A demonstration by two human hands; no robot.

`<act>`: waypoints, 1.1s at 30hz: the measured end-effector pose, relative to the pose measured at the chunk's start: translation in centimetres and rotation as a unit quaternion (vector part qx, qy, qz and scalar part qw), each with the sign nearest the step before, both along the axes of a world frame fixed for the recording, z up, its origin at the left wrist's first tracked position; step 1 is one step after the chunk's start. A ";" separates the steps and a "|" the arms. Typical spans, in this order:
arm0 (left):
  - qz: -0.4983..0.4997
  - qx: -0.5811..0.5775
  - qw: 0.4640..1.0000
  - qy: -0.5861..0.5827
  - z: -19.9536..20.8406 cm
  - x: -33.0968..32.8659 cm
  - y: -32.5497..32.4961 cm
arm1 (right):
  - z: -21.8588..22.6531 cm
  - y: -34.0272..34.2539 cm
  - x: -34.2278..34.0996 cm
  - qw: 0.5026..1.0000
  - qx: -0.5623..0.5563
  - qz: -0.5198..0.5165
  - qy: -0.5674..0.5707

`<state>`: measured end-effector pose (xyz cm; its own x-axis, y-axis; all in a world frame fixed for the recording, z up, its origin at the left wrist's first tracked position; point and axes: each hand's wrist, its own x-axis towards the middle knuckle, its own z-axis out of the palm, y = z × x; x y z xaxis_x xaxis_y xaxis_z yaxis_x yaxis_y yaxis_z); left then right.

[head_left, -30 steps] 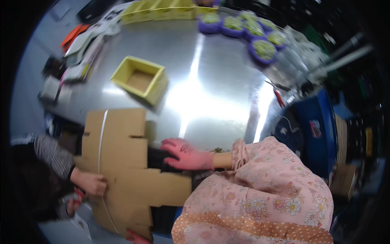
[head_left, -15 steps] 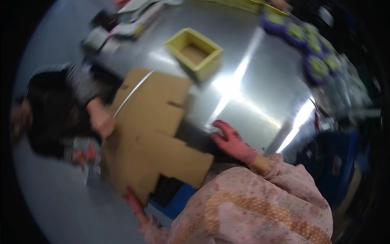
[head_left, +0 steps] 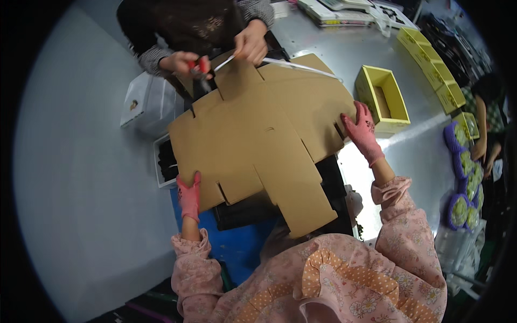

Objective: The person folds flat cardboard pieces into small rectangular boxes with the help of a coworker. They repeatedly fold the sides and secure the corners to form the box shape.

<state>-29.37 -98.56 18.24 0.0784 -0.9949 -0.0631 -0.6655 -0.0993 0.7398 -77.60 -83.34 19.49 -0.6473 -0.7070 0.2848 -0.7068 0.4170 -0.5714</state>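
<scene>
A flat, unfolded brown cardboard box [head_left: 242, 134] with slots and flaps lies in front of me, over dark things. My left hand [head_left: 189, 198], in a pink glove, is closed on its lower left edge, thumb on top. At the right edge my right hand [head_left: 364, 132], gloved the same way, grips the board beside a slot, its thumb over the rim. Across from me, a co-worker's hand [head_left: 252, 43] holds a white strap [head_left: 301, 67] at the board's far side. That person's other hand [head_left: 180, 63] holds a red-handled tool [head_left: 200, 67], whose kind is unclear.
A yellow open box [head_left: 390, 118] stands on the metal table [head_left: 323, 40] to the right. Farther right are several yellow boxes [head_left: 431, 62] and green produce in purple netting [head_left: 459, 210]. White containers [head_left: 148, 102] sit at left. Another person [head_left: 484, 118] is at far right.
The view has swung left, toward the co-worker. My right hand has gone from beside the metal table to the cardboard's right edge. My left hand stays on the cardboard.
</scene>
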 end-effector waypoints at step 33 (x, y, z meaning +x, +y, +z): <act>-0.286 -0.114 0.923 -0.230 3.5 -9.7 4.3 | 2.5 -3.0 9.5 0.969 0.141 0.169 0.113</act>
